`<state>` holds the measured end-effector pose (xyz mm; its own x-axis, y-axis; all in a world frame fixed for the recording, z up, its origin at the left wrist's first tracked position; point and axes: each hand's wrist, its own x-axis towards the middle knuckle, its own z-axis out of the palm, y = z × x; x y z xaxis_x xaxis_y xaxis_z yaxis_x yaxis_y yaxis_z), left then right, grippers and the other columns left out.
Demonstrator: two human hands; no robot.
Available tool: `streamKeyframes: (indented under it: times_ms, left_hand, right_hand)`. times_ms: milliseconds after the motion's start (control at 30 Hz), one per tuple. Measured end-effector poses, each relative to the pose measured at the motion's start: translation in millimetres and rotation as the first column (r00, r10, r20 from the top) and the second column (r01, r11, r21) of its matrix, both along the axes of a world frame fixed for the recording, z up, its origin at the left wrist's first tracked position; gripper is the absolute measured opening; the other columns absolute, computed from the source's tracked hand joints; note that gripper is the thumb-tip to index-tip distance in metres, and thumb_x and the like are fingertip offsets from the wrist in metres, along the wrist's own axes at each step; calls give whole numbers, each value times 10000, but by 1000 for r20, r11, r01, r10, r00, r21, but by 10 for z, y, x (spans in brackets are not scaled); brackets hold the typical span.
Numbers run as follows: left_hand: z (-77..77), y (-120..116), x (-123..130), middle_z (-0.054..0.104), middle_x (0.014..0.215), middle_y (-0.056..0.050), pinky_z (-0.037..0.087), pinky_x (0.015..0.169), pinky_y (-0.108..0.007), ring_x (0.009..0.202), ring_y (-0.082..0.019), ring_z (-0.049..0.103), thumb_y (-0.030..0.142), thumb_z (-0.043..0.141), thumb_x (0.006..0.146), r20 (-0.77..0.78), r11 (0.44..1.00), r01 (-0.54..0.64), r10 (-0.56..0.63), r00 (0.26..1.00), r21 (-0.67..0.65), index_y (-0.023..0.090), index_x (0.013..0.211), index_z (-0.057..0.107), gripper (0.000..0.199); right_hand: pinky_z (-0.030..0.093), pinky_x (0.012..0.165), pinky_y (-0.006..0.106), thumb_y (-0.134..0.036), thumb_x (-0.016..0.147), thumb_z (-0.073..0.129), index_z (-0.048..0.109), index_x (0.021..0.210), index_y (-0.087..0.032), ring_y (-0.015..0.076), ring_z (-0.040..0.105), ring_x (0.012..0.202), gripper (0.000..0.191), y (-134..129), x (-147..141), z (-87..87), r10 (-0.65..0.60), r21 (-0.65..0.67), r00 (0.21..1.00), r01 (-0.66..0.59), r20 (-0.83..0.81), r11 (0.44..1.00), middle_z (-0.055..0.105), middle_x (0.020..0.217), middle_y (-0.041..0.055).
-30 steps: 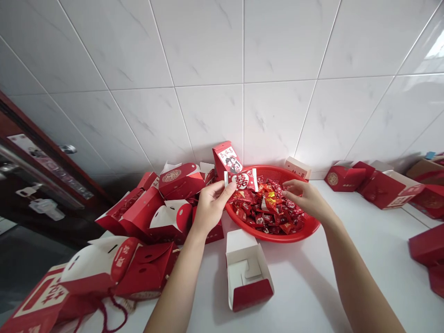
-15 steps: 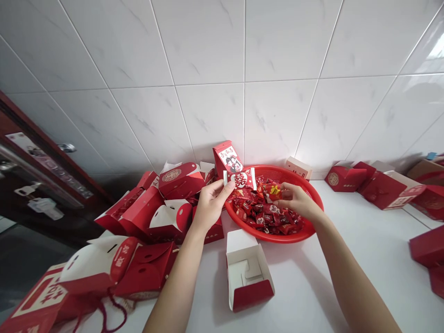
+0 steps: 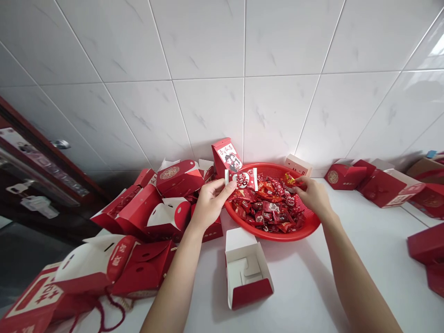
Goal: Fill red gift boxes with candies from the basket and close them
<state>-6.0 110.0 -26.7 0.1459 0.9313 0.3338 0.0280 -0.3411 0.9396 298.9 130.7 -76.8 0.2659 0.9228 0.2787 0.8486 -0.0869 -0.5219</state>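
A tiled wall (image 3: 277, 46) spans the far side, with a white bench (image 3: 294, 286) in front of it carrying everything else. At the left stands a dark door (image 3: 45, 155). A crowd of red boxes (image 3: 142, 206), some with white flaps up, fills the left part of the bench, and a few more boxes (image 3: 347, 178) stand to the far right and along the right edge. Toward the far middle sits a round red basket (image 3: 274, 237) with a perforated wall. Near it, just on the near side, one box (image 3: 251, 296) lies open with its flap up and its pale inside showing. A box printed with a couple (image 3: 222, 157) stands upright at the basket's far left, and a pale box (image 3: 300, 164) is at its far right. The left hand (image 3: 212, 203) pinches a white-ended sweet (image 3: 248, 179) between thumb and fingers, above the left part of the basket. The right hand (image 3: 312, 196), over the basket's right side, grips a red-and-gold sweet (image 3: 289, 179) with its fingertips. Keys (image 3: 38, 206) hang at the door. Smallest are the loose wrapped sweets (image 3: 270, 210), heaped inside the basket.
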Motion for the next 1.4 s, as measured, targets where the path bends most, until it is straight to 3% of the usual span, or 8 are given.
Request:
streamKeyframes:
  times_ms: [367, 600, 733, 800, 867, 1000, 1167, 1400]
  left_hand:
    - [-2, 3, -23, 601, 690, -12, 409, 613, -261, 690, -158, 527, 553, 744, 829, -42, 999, 17, -16, 999, 42, 164, 666, 649, 432]
    - [-11, 12, -25, 546, 669, -1, 377, 594, -262, 661, -142, 476, 558, 707, 858, -72, 998, 27, -23, 997, 57, 166, 664, 625, 445]
    - [-18, 10, -14, 585, 701, -15, 400, 610, -266, 693, -158, 511, 555, 712, 856, -73, 998, 41, -37, 997, 57, 166, 679, 647, 432]
    - [-27, 11, -10, 584, 698, -14, 400, 608, -266, 688, -156, 510, 549, 713, 858, -75, 998, 45, -41, 996, 54, 165, 689, 656, 423]
    - [-36, 12, -10, 567, 692, -7, 391, 607, -263, 677, -147, 490, 535, 704, 870, -84, 997, 53, -49, 995, 48, 162, 707, 662, 409]
    - [-36, 9, -12, 567, 720, -7, 393, 629, -259, 708, -144, 483, 513, 693, 884, -95, 996, 82, -78, 992, 34, 160, 700, 641, 401]
    - [-15, -5, -11, 589, 717, -14, 426, 650, -266, 750, -169, 535, 518, 717, 862, -97, 995, 89, -85, 992, 36, 168, 671, 636, 408]
    - [-19, -2, -10, 615, 706, -19, 442, 637, -273, 733, -180, 557, 539, 726, 849, -106, 995, 80, -74, 992, 54, 172, 690, 679, 402]
  right_hand:
    - [548, 903, 422, -197, 863, 573, 690, 1254, -149, 315, 728, 1057, 411, 10, -37, -39, 122, -14, 991, -123, -61, 992, 780, 1133, 160]
    - [554, 766, 350, -214, 831, 552, 720, 785, -204, 256, 731, 821, 175, -71, -48, 111, 247, -65, 965, -253, -87, 965, 787, 868, 75]
    - [548, 746, 325, -220, 763, 645, 697, 788, -224, 241, 710, 825, 58, -123, -92, 141, 454, -266, 883, -470, -123, 842, 764, 860, 40]
    - [532, 721, 327, -255, 690, 751, 705, 861, -228, 263, 692, 863, 179, -140, -143, 123, 503, -443, 859, -488, -92, 752, 752, 928, 48]
    - [500, 675, 320, -284, 621, 833, 690, 895, -230, 277, 671, 878, 313, -150, -216, 103, 508, -558, 861, -431, -18, 709, 732, 973, 59]
    - [400, 579, 306, -273, 620, 857, 610, 762, -221, 267, 640, 793, 290, -157, -344, 119, 509, -585, 857, -374, 77, 719, 692, 853, 56]
    - [401, 683, 328, -286, 874, 629, 622, 825, -219, 257, 643, 834, 84, -153, -312, 206, 513, -469, 852, -413, 104, 781, 696, 885, 67]
    - [446, 741, 356, -256, 966, 436, 653, 784, -206, 285, 672, 846, 288, -138, -191, 182, 489, -428, 869, -416, 72, 802, 724, 875, 112]
